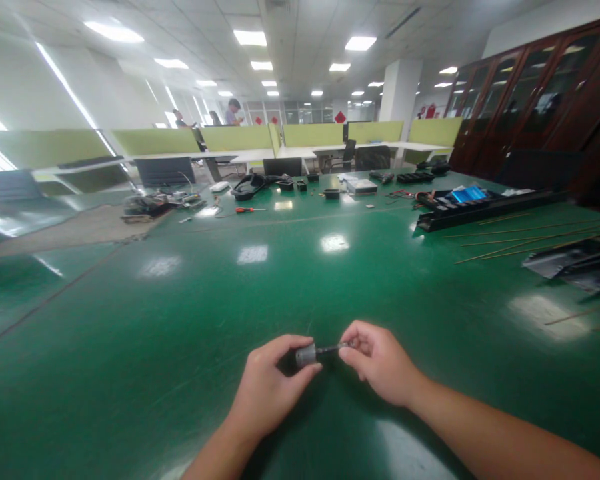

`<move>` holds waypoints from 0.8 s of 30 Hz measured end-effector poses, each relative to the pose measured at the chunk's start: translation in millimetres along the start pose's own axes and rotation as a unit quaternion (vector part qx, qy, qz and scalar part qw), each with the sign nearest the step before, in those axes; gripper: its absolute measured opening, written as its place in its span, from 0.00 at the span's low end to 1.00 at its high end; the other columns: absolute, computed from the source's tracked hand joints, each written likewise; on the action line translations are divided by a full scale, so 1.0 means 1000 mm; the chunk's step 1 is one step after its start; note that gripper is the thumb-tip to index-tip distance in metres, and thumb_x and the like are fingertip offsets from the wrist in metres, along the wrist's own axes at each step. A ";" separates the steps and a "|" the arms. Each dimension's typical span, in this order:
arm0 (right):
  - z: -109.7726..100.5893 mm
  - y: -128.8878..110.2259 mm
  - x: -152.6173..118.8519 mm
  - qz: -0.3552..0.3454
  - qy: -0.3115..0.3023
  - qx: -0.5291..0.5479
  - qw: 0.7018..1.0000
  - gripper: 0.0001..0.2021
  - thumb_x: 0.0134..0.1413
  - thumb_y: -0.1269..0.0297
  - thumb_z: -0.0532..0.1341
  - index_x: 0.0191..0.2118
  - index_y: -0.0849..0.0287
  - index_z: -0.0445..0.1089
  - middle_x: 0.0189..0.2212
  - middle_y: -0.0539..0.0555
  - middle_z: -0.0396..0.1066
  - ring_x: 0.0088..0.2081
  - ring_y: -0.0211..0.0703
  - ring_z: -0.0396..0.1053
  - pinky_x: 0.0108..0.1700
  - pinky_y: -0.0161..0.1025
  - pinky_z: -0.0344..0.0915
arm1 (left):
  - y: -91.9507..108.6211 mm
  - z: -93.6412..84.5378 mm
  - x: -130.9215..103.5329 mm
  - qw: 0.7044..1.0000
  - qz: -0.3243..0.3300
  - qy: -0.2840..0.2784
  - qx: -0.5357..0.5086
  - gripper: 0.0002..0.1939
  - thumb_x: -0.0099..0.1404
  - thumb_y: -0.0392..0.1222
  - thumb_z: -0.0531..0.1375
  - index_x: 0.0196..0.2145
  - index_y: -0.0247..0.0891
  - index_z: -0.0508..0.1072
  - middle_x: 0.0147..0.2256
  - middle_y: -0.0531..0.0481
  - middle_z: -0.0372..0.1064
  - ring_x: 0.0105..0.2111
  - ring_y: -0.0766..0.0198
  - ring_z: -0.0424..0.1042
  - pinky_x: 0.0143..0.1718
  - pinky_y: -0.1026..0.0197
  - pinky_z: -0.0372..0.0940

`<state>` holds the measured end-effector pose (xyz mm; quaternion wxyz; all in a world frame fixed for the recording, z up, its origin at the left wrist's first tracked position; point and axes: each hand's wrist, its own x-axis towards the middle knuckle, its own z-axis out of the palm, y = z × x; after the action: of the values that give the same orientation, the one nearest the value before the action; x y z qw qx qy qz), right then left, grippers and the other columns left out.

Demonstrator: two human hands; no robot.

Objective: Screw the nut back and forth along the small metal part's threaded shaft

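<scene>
Low in the middle of the view, my left hand (275,380) grips a short grey metal cylinder (307,355) between thumb and fingers. A thin dark rod (327,349) sticks out of the cylinder's right end, lying roughly level. My right hand (377,360) pinches the far tip of this rod between thumb and index finger, its other fingers curled in. The rod's tip is partly hidden by those fingers. Both hands are just over the green tabletop (220,300). What kind of part the cylinder and rod form I cannot make out.
Farther back lie an orange-handled screwdriver (250,210), small black boxes (331,194) and a white box (361,186). Black channels (485,210) and thin rods (500,235) are at right. Cluttered parts (155,203) lie at back left. A person (233,113) is beyond the partitions.
</scene>
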<state>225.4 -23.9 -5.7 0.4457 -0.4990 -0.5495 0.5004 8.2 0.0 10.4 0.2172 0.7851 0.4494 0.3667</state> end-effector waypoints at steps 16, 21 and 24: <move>0.000 -0.001 0.000 0.002 0.003 -0.004 1.000 0.04 0.52 0.66 0.62 0.33 0.59 0.67 0.22 0.45 0.65 0.20 0.34 0.61 0.24 0.32 0.56 | 0.001 -0.001 0.000 1.000 -0.006 -0.007 0.006 0.12 0.57 0.42 0.68 0.40 0.45 0.80 0.38 0.52 0.79 0.38 0.57 0.78 0.44 0.57 0.72; -0.001 0.000 0.000 -0.002 0.002 -0.005 1.000 0.05 0.52 0.66 0.63 0.34 0.59 0.67 0.21 0.45 0.64 0.20 0.33 0.61 0.24 0.32 0.57 | 0.000 -0.002 0.000 1.000 -0.005 -0.010 0.012 0.12 0.57 0.43 0.68 0.41 0.44 0.80 0.39 0.50 0.79 0.39 0.56 0.78 0.44 0.56 0.72; -0.001 0.000 0.000 -0.002 0.001 -0.005 1.000 0.04 0.52 0.66 0.63 0.33 0.59 0.67 0.22 0.45 0.64 0.20 0.33 0.61 0.23 0.32 0.56 | 0.000 -0.002 0.000 1.000 -0.004 -0.006 0.015 0.12 0.57 0.43 0.68 0.41 0.44 0.80 0.38 0.51 0.79 0.38 0.57 0.78 0.43 0.57 0.72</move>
<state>226.1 -24.3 -5.2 0.4451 -0.5003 -0.5525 0.4963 6.3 0.5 11.9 0.2094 0.7886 0.4568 0.3544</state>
